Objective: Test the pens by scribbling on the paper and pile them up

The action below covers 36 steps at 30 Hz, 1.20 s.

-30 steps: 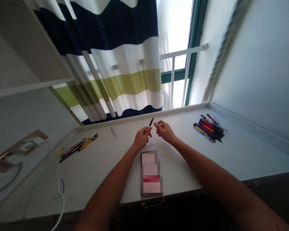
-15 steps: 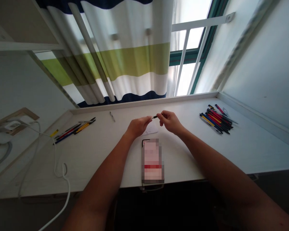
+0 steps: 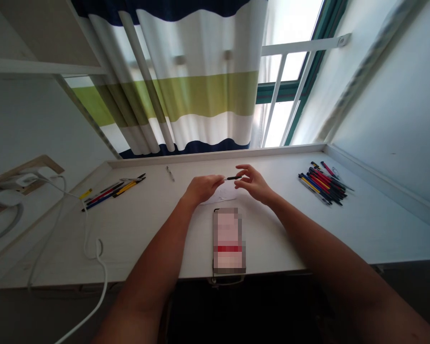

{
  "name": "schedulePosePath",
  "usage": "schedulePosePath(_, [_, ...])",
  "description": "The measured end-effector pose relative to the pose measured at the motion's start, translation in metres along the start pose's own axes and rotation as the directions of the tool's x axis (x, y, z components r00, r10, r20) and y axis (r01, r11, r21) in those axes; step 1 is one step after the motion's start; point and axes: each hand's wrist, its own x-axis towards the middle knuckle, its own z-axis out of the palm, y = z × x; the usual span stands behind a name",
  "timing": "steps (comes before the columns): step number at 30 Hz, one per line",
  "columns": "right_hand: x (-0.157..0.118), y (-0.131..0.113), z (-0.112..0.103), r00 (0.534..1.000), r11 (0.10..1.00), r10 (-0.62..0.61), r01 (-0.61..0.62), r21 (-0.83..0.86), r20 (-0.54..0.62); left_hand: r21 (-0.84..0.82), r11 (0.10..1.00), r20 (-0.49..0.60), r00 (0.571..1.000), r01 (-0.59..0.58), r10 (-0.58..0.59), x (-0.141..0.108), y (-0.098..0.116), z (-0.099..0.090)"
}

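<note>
A dark-barrelled pen point(image 3: 233, 178) lies level above a sheet of white paper point(image 3: 222, 193), pointing from one hand toward the other. Its left end is pinched between the thumb and fingers of my left hand point(image 3: 204, 188). My right hand point(image 3: 252, 183) is at the pen's other end with fingers spread apart and curved around it; whether a fingertip touches the pen is hard to see. On the desk just below both hands lies a phone point(image 3: 229, 239) with a blurred, pinkish screen.
Several pens and pencils point(image 3: 112, 191) lie in a loose group at the left, with a single pen point(image 3: 170, 173) farther back. A bigger pile of pens point(image 3: 324, 184) is on the right. White cable point(image 3: 102, 272) hangs over the desk's left front edge from plugs point(image 3: 25, 179).
My right hand's fingers have opened from a pinch on the pen, exposing more of its dark barrel. My left hand keeps its hold. The view has shifted slightly.
</note>
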Motion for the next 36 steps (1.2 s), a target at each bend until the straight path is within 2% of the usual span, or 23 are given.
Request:
schedulePosePath(4, [0.001, 0.003, 0.003, 0.996, 0.991, 0.09, -0.089, -0.098, 0.001, 0.007, 1.0, 0.013, 0.999, -0.03, 0.03, 0.0, -0.001, 0.001])
schedulePosePath(9, [0.001, 0.003, 0.003, 0.999, 0.999, -0.012, 0.013, 0.029, -0.049, 0.032, 0.999, 0.014, 1.0, -0.005, 0.005, 0.0, -0.001, 0.0])
schedulePosePath(14, [0.002, 0.006, -0.001, 0.992, 0.991, 0.123, -0.123, -0.062, -0.008, 0.035, 0.999, 0.015, 1.0, -0.021, 0.021, -0.001, -0.002, -0.001])
schedulePosePath(17, [0.002, 0.007, -0.003, 0.994, 0.994, 0.112, -0.112, 0.012, -0.011, 0.025, 0.999, 0.005, 1.0, -0.023, 0.022, -0.001, -0.003, -0.001])
schedulePosePath(19, [0.003, 0.007, -0.002, 0.99, 0.988, 0.141, -0.142, 0.064, 0.029, -0.003, 1.0, -0.009, 1.0, -0.022, 0.022, -0.001, -0.003, -0.001])
schedulePosePath(22, [0.004, 0.009, 0.001, 0.981, 0.981, 0.189, -0.19, 0.023, 0.054, -0.046, 0.999, -0.009, 1.0, -0.017, 0.017, -0.002, -0.002, -0.001])
schedulePosePath(28, [0.004, 0.007, -0.002, 0.995, 0.998, 0.061, -0.06, 0.014, -0.082, -0.044, 0.999, -0.017, 1.0, -0.014, 0.013, 0.0, -0.008, 0.002])
schedulePosePath(30, [0.004, 0.006, -0.004, 0.989, 0.999, 0.039, -0.036, 0.018, -0.146, -0.051, 0.998, -0.04, 0.999, 0.026, -0.028, 0.001, -0.011, 0.002])
schedulePosePath(33, [0.004, 0.004, -0.006, 0.983, 1.0, 0.024, -0.022, 0.013, -0.182, -0.078, 0.99, -0.062, 0.99, 0.119, -0.124, 0.0, -0.014, 0.002])
schedulePosePath(36, [0.003, 0.002, -0.004, 0.98, 1.0, -0.002, -0.002, -0.02, -0.198, -0.114, 0.986, -0.086, 0.987, 0.123, -0.133, -0.002, -0.014, 0.004])
